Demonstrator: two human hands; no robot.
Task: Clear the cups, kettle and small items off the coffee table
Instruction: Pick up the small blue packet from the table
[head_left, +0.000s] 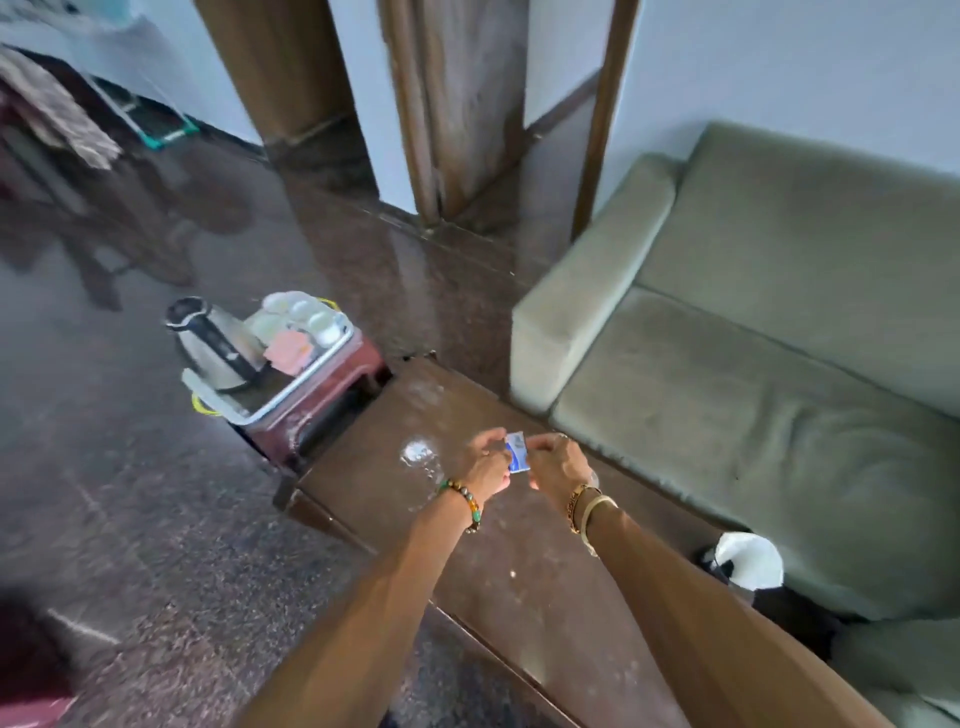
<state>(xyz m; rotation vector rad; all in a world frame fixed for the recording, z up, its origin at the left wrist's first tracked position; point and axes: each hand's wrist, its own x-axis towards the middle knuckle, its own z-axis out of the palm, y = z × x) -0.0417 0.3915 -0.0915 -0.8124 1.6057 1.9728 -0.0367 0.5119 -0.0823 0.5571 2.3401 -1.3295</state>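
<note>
Over the middle of the brown coffee table (519, 597), my left hand (485, 465) and my right hand (553, 467) both pinch a small blue and white packet (517, 453). A small clear shiny item (418, 451) lies on the table just left of my left hand. Off the table's far end, a steel kettle (215, 345) with a black lid stands in a metal tray (291, 387). Several white cups (306, 317) and a pink cloth or paper (288, 351) sit in that tray too. The tray rests on a dark red stool (332, 400).
A green sofa (753, 338) runs along the table's right side, with a white and black object (748, 564) at its front edge. Wooden door frames (441, 104) stand behind. Polished dark floor (130, 493) spreads left, with a cloth-draped chair (57, 119) at the far left.
</note>
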